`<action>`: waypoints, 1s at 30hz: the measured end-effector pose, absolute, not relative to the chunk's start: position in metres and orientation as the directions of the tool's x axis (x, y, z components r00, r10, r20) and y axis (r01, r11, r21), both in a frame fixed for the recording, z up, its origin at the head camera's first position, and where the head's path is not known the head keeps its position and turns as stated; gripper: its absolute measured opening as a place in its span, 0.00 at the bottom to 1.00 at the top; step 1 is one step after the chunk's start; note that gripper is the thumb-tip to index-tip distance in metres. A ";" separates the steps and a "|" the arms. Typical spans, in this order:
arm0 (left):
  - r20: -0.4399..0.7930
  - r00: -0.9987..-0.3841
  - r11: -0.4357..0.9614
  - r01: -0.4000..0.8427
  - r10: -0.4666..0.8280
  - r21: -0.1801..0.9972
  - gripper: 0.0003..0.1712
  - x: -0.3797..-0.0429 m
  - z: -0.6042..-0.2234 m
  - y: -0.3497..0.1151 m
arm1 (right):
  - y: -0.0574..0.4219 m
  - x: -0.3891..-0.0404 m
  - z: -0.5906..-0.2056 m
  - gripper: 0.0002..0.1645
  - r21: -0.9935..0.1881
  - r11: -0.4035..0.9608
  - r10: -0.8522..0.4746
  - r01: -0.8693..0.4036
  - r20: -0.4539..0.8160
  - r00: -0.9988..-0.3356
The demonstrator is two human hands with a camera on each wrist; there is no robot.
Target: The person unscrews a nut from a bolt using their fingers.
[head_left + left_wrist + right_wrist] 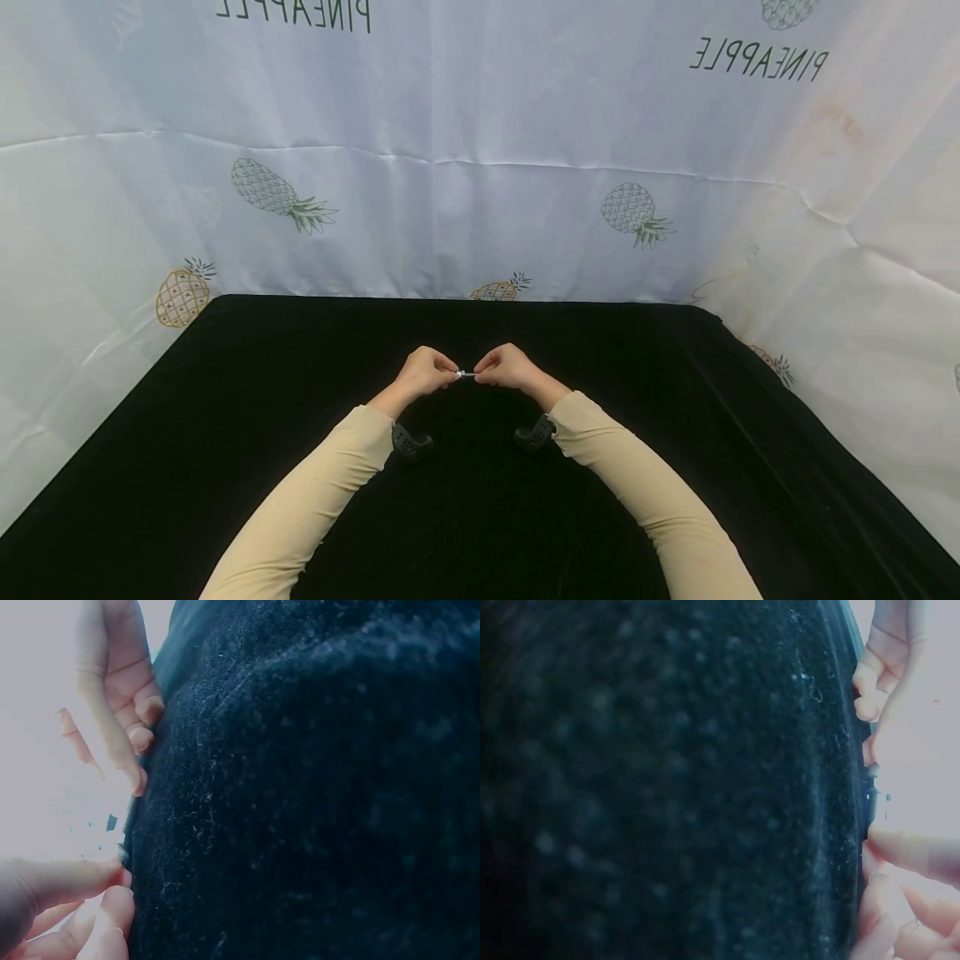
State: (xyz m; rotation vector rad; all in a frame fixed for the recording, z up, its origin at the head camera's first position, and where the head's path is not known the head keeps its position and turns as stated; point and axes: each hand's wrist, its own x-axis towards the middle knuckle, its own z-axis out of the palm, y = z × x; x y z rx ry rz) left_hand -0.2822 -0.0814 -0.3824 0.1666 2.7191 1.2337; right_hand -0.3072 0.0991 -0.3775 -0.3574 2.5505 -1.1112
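Observation:
A small silvery bolt point(467, 374) spans the short gap between the two hands, held roughly level above the black cloth. Its wider end lies at the fingertips of my left hand point(426, 372), which pinches it between thumb and finger. On the other side my right hand point(507, 367) pinches the thin end the same way. Thread shows along the bolt's shank point(129, 816) in the left wrist view, with a thicker collar near the left thumb. Glare washes out part of it, and the fingertips cover both ends.
Black cloth point(480, 517) covers the table under both arms. White curtains printed with pineapples point(420, 225) hang behind and at the sides. A dark wrist device point(412, 442) sits at the left cuff, another point(534, 434) at the right.

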 end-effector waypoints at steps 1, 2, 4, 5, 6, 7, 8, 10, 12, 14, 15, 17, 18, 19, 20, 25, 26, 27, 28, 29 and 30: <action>-0.090 -0.982 0.657 0.041 0.164 0.753 0.09 -0.282 -0.383 -0.081 | 0.099 -0.307 -0.378 0.11 -0.737 0.669 -0.354 -0.099 -0.199 -0.914; -0.089 -0.982 0.658 0.042 0.165 0.752 0.09 -0.282 -0.383 -0.081 | 0.098 -0.307 -0.378 0.11 -0.732 0.673 -0.352 -0.101 -0.198 -0.915; -0.089 -0.982 0.661 0.045 0.168 0.749 0.09 -0.282 -0.383 -0.081 | 0.098 -0.308 -0.379 0.10 -0.719 0.686 -0.353 -0.113 -0.193 -0.915; -0.090 -0.981 0.662 0.047 0.170 0.748 0.09 -0.282 -0.383 -0.081 | 0.097 -0.309 -0.379 0.10 -0.713 0.691 -0.356 -0.118 -0.192 -0.915; -0.090 -0.981 0.664 0.048 0.172 0.746 0.09 -0.282 -0.383 -0.080 | 0.097 -0.309 -0.379 0.10 -0.708 0.695 -0.357 -0.121 -0.194 -0.914; -0.090 -0.981 0.664 0.049 0.174 0.746 0.09 -0.282 -0.383 -0.080 | 0.097 -0.309 -0.379 0.10 -0.704 0.700 -0.357 -0.121 -0.197 -0.913; -0.091 -0.980 0.664 0.049 0.175 0.746 0.10 -0.282 -0.382 -0.080 | 0.097 -0.309 -0.379 0.09 -0.699 0.704 -0.358 -0.125 -0.198 -0.912; -0.087 -0.980 0.665 0.055 0.178 0.745 0.10 -0.282 -0.382 -0.080 | 0.097 -0.309 -0.378 0.09 -0.693 0.710 -0.364 -0.130 -0.202 -0.909; -0.078 -0.980 0.662 0.064 0.182 0.747 0.10 -0.281 -0.381 -0.080 | 0.097 -0.308 -0.378 0.08 -0.688 0.713 -0.368 -0.133 -0.205 -0.907; -0.070 -0.980 0.654 0.070 0.185 0.753 0.10 -0.281 -0.381 -0.080 | 0.097 -0.308 -0.377 0.08 -0.685 0.715 -0.373 -0.140 -0.203 -0.905; -0.065 -0.980 0.650 0.074 0.186 0.756 0.10 -0.280 -0.380 -0.080 | 0.098 -0.308 -0.377 0.08 -0.684 0.715 -0.375 -0.144 -0.201 -0.905; -0.057 -0.980 0.638 0.078 0.188 0.766 0.11 -0.279 -0.379 -0.080 | 0.098 -0.308 -0.377 0.08 -0.684 0.713 -0.381 -0.154 -0.193 -0.904; -0.054 -0.981 0.631 0.079 0.189 0.771 0.11 -0.278 -0.378 -0.080 | 0.099 -0.308 -0.377 0.08 -0.684 0.712 -0.384 -0.160 -0.188 -0.904; -0.050 -0.981 0.623 0.080 0.189 0.778 0.11 -0.278 -0.377 -0.080 | 0.099 -0.308 -0.377 0.08 -0.687 0.708 -0.384 -0.161 -0.184 -0.905; -0.045 -0.981 0.614 0.082 0.189 0.785 0.11 -0.277 -0.376 -0.080 | 0.100 -0.308 -0.377 0.08 -0.691 0.705 -0.384 -0.161 -0.182 -0.905; -0.027 -0.981 0.556 0.086 0.191 0.826 0.12 -0.275 -0.373 -0.081 | 0.103 -0.307 -0.372 0.08 -0.718 0.680 -0.382 -0.147 -0.175 -0.907; -0.022 -0.981 0.547 0.089 0.194 0.833 0.12 -0.275 -0.373 -0.081 | 0.104 -0.306 -0.371 0.08 -0.723 0.675 -0.381 -0.146 -0.173 -0.908; -0.014 -0.980 0.537 0.096 0.198 0.838 0.12 -0.276 -0.372 -0.082 | 0.105 -0.306 -0.369 0.08 -0.728 0.670 -0.382 -0.147 -0.167 -0.909; -0.009 -0.980 0.525 0.099 0.200 0.845 0.13 -0.276 -0.371 -0.082 | 0.105 -0.305 -0.367 0.09 -0.734 0.663 -0.381 -0.145 -0.164 -0.910; -0.003 -0.979 0.514 0.105 0.204 0.851 0.13 -0.276 -0.371 -0.083 | 0.106 -0.304 -0.366 0.09 -0.740 0.657 -0.382 -0.146 -0.159 -0.910; 0.001 -0.978 0.503 0.107 0.207 0.858 0.13 -0.276 -0.370 -0.083 | 0.107 -0.303 -0.364 0.09 -0.746 0.649 -0.383 -0.149 -0.152 -0.911</action>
